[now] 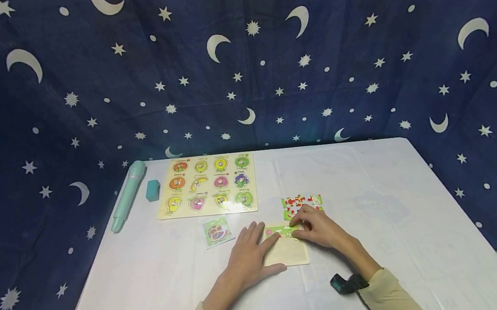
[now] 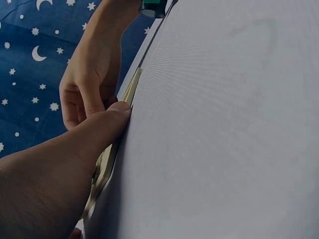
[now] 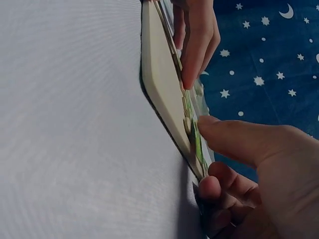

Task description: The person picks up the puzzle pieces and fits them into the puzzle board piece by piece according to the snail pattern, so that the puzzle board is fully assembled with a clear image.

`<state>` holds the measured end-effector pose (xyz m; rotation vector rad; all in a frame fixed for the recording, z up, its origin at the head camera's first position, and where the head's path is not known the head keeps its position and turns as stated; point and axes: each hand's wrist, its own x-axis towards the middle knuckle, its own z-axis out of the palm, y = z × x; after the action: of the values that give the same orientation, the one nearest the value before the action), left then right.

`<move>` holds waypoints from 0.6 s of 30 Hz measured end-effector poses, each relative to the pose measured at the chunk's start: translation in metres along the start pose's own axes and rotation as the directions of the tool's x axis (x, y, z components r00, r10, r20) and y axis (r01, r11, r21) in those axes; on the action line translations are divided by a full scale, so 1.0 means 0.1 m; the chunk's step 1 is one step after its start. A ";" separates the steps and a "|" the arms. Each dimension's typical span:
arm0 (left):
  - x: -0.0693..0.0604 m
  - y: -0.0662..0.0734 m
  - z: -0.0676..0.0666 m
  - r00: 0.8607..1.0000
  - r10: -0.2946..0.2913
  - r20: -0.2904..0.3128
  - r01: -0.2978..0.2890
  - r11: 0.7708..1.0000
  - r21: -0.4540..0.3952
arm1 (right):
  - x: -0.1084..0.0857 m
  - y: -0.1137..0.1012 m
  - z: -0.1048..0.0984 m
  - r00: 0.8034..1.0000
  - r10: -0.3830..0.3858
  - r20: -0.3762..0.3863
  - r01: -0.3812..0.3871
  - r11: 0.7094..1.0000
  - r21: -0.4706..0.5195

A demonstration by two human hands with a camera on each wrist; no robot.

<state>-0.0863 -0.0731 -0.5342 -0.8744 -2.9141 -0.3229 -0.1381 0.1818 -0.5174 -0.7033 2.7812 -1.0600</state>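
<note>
A pale wooden puzzle board (image 1: 288,254) lies flat on the table between the hands. Green picture pieces (image 1: 279,231) form a row along its far edge. My left hand (image 1: 249,257) rests along the board's left side with its fingers extended; one finger touches the row, and the thumb (image 2: 117,112) lies on the near edge. At the far right corner, my right hand (image 1: 322,227) has its thumb and curled fingers around the end of a green puzzle piece (image 3: 198,144). Just beyond that hand are red-and-green picture pieces (image 1: 303,200), partly hidden by it.
A square picture piece (image 1: 217,232) lies left of the board. Farther back is a fruit peg puzzle (image 1: 208,184). A teal block (image 1: 152,191) and a teal microphone-shaped stick (image 1: 128,195) lie near the left edge. A starry blue curtain (image 1: 240,75) hangs behind the white table (image 1: 369,177).
</note>
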 end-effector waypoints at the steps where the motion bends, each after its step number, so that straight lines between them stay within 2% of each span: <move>1: 0.00 0.00 0.00 1.000 0.000 0.000 0.000 1.000 0.000 | 0.00 0.00 0.00 1.000 -0.001 0.008 0.001 1.000 -0.008; 5: 0.00 0.00 0.01 1.000 -0.004 0.004 0.004 1.000 0.000 | 0.00 -0.01 0.01 1.000 0.001 0.019 0.000 1.000 -0.020; 18: 0.00 0.01 0.00 1.000 -0.013 0.019 0.013 1.000 -0.010 | -0.01 0.00 0.03 1.000 -0.025 -0.011 0.025 1.000 -0.012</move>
<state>-0.0862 -0.0724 -0.5343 -0.8652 -2.9387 -0.3332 -0.1368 0.1804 -0.5198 -0.7382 2.7977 -1.0555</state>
